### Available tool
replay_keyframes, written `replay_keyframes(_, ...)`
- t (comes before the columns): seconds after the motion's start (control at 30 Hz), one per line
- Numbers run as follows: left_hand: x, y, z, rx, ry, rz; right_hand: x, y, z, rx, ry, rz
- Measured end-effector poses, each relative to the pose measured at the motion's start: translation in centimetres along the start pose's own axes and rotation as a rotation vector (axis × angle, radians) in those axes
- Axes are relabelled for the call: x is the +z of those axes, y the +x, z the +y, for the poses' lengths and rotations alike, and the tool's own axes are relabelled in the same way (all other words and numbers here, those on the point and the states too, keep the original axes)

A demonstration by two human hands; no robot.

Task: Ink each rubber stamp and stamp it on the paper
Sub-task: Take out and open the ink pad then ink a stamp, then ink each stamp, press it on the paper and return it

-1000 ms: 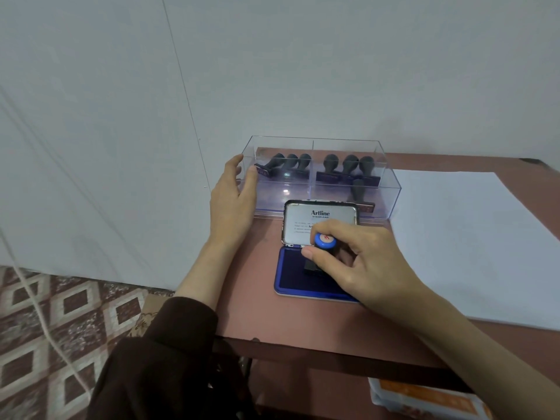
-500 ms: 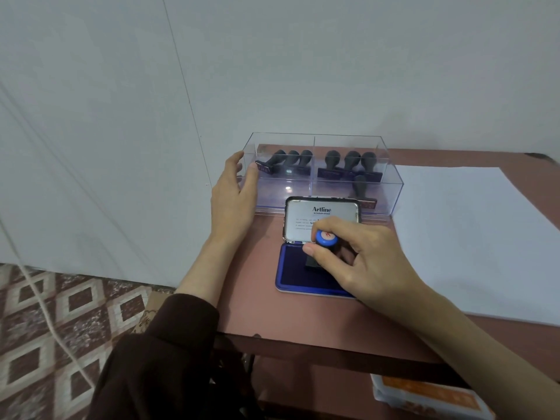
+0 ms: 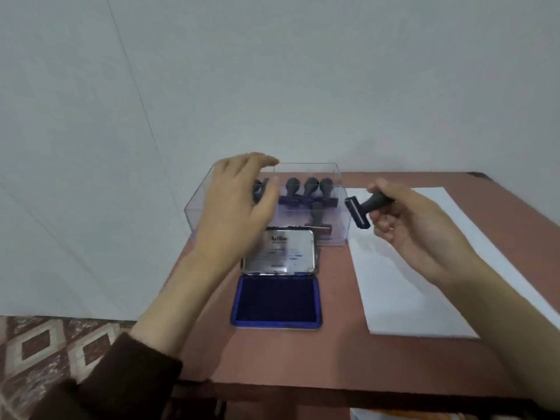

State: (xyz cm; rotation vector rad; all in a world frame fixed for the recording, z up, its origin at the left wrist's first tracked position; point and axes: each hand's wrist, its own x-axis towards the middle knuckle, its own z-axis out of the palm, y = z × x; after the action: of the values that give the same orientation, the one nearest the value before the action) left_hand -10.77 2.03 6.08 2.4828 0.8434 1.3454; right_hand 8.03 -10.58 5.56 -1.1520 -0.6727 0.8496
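Over the paper (image 3: 403, 268), right hand (image 3: 415, 225) is gripping a stamp (image 3: 368, 207) by its stiff handle, prob light; left hand (image 3: 236, 207) is hovering open by the box (image 3: 339, 234) w/ the rest.

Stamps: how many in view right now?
6, maybe more hidden. One in the right hand; four in the clear box's right compartment; one left, partly behind the left hand.

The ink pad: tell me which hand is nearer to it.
Left. The left hand hovers just above and behind the open ink pad, in front of the clear box. The right hand is off to the right over the paper, holding a stamp.
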Motion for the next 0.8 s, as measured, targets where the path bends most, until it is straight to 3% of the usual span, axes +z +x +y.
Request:
replay_keyframes(0.17, 3.0, -0.1, 6.0, 0.28, -0.098, -0.53, -4.0, 3.5, -2.9, -0.12, -0.129, 0.165)
replay_keyframes(0.37, 6.8, -1.3, 8.9, 0.311, -0.01, -0.956, -4.7, 9.3, -2.4, -0.305, -0.542, 0.206)
replay_keyframes(0.57, 8.4, -2.0, 8.4, 0.352, 0.219, -1.032, -3.9, 12.7, -1.1, -0.417, -0.956, 0.078)
replay_keyframes(0.8, 8.9, -1.5, 8.7, 0.331, 0.254, -1.107, -3.7, 14.8, 0.3, -0.371, -1.15, -0.026)
